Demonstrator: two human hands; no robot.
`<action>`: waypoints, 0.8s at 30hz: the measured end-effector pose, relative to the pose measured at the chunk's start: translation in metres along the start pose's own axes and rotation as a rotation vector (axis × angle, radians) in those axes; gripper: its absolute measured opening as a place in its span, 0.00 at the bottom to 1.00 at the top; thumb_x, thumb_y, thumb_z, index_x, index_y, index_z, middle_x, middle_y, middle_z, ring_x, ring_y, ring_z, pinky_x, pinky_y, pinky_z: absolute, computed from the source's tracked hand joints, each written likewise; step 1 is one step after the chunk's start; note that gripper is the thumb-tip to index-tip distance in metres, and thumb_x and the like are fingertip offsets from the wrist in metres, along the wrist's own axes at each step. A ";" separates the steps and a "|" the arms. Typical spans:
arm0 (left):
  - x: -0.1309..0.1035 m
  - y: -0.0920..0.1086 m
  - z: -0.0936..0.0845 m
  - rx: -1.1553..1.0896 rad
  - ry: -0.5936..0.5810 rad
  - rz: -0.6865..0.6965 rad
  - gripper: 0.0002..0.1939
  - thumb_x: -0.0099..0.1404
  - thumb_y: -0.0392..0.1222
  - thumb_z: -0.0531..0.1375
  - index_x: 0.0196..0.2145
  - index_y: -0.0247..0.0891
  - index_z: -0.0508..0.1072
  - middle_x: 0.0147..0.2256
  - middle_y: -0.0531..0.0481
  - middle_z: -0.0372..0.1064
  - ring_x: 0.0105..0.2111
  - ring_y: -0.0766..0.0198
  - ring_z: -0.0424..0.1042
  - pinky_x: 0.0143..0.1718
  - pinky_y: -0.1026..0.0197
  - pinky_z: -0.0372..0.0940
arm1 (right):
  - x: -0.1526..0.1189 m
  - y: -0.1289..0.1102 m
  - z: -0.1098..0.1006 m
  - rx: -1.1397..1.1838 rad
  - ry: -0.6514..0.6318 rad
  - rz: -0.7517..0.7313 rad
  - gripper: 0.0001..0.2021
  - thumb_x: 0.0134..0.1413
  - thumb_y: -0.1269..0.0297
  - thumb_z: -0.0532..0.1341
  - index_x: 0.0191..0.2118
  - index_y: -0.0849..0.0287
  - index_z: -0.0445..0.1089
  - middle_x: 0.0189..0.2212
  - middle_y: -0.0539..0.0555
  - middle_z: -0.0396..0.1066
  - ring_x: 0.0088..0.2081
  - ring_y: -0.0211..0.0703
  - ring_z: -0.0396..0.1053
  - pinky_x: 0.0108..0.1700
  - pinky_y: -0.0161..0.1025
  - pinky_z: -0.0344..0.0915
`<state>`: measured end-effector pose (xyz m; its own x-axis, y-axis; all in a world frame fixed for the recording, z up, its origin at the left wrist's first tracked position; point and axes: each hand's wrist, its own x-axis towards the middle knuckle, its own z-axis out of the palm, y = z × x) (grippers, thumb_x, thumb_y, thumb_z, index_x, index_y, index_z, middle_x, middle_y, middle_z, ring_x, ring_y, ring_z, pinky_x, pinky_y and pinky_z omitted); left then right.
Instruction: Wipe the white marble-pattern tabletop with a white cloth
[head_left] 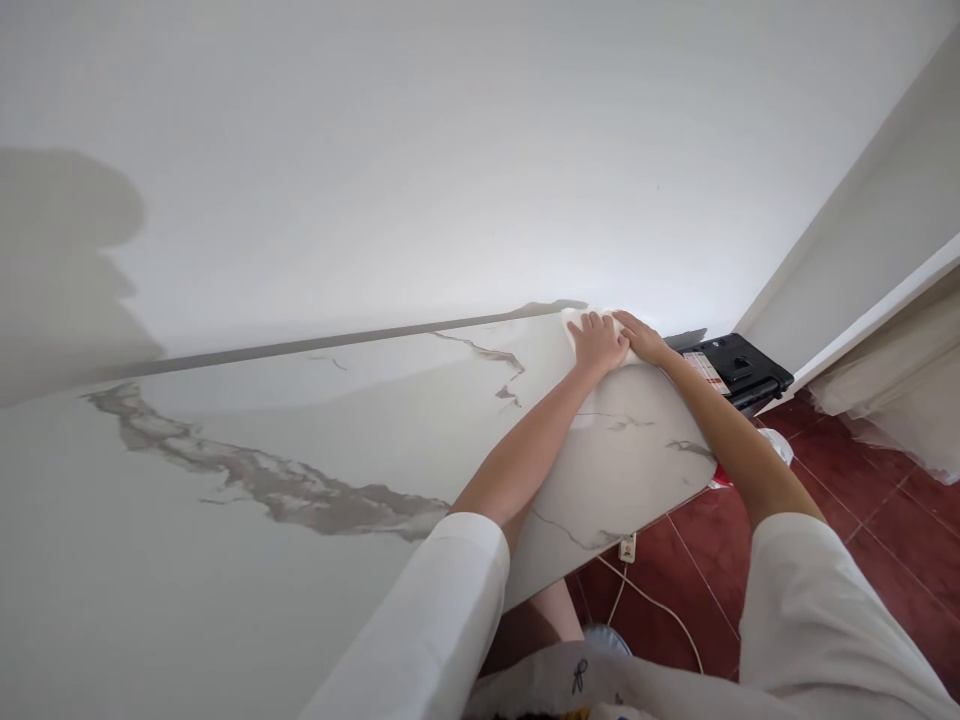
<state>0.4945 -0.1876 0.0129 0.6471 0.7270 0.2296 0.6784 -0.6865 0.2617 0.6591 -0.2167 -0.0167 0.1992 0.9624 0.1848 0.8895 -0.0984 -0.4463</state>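
Note:
A white cloth (574, 323) lies bunched at the far right corner of a marble-patterned tabletop (360, 420). My left hand (599, 343) is on top of it, its fingers bent and pressing into the fabric. Beside it, my right hand (643, 338) grips the cloth's right side, close to the tabletop's edge. The two hands almost touch. Part of the cloth is hidden beneath my fingers and palms.
A white wall (420, 180) runs along the table's far side. Beyond the right end stands a black case-like object (739, 368) with a paper label. Below, a power socket (627, 547) and cable lie by the red tiled floor (697, 560). A pale curtain (892, 370) hangs at right.

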 end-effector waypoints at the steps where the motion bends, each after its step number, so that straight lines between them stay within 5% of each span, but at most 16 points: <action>1: -0.005 0.005 0.000 -0.003 -0.006 0.013 0.28 0.70 0.48 0.43 0.62 0.33 0.60 0.62 0.34 0.57 0.63 0.45 0.51 0.63 0.37 0.45 | -0.008 0.004 -0.001 0.014 0.011 -0.009 0.28 0.64 0.54 0.44 0.67 0.51 0.56 0.69 0.48 0.53 0.70 0.48 0.47 0.72 0.54 0.44; 14: -0.085 0.060 -0.008 -0.048 -0.052 0.123 0.29 0.70 0.48 0.42 0.63 0.30 0.59 0.65 0.32 0.52 0.65 0.45 0.48 0.64 0.36 0.45 | -0.122 0.008 -0.021 0.041 0.058 0.034 0.31 0.65 0.45 0.42 0.67 0.53 0.57 0.68 0.51 0.55 0.70 0.49 0.48 0.72 0.53 0.43; 24: -0.136 0.085 -0.013 -0.083 -0.065 0.136 0.31 0.70 0.50 0.44 0.65 0.31 0.57 0.66 0.33 0.51 0.66 0.44 0.48 0.64 0.34 0.45 | -0.188 -0.008 -0.029 -0.046 0.132 -0.002 0.29 0.66 0.52 0.41 0.66 0.55 0.59 0.68 0.53 0.56 0.69 0.48 0.49 0.71 0.54 0.47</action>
<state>0.4597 -0.3440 0.0162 0.7536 0.6235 0.2081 0.5538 -0.7728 0.3100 0.6261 -0.4044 -0.0225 0.2469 0.9211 0.3010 0.9073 -0.1107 -0.4057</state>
